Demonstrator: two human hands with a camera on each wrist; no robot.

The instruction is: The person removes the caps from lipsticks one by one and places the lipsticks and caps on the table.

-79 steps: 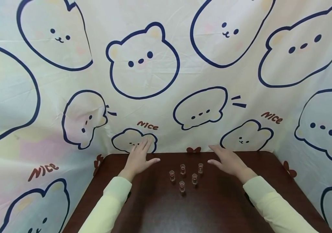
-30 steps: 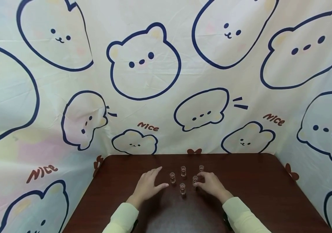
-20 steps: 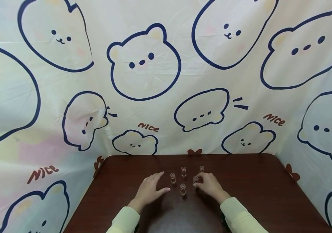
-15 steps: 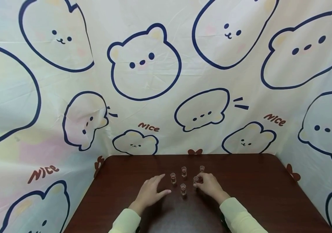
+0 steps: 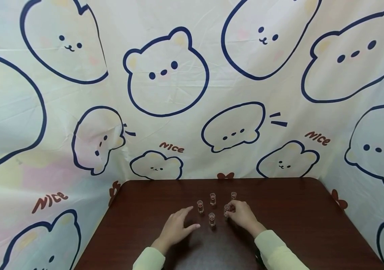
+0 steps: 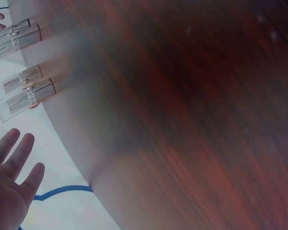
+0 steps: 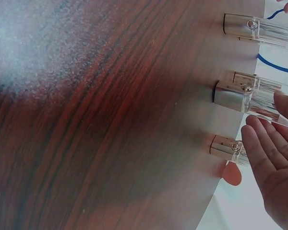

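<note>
Several small clear tubes with dark bases stand upright on the dark brown table (image 5: 138, 225). My right hand (image 5: 244, 215) pinches the upper part of the right front tube (image 7: 230, 96) between thumb and fingers; the tube still stands upright, its base at the table. Just behind that hand is the far right tube (image 5: 233, 195). My left hand (image 5: 175, 227) holds nothing, thumb and fingers spread apart, left of the front tube (image 5: 211, 219) and the left tube (image 5: 200, 206). The back tube (image 5: 212, 198) stands farther off, between the hands.
A pale cloth (image 5: 165, 97) printed with cartoon animals hangs behind the table and along both sides. The table's far edge (image 5: 266, 178) lies a short way beyond the tubes.
Both hands have come down from beside the tubes and inward. The right hand has taken hold of the right front tube. Lately the left hand has drifted slightly nearer to me.
</note>
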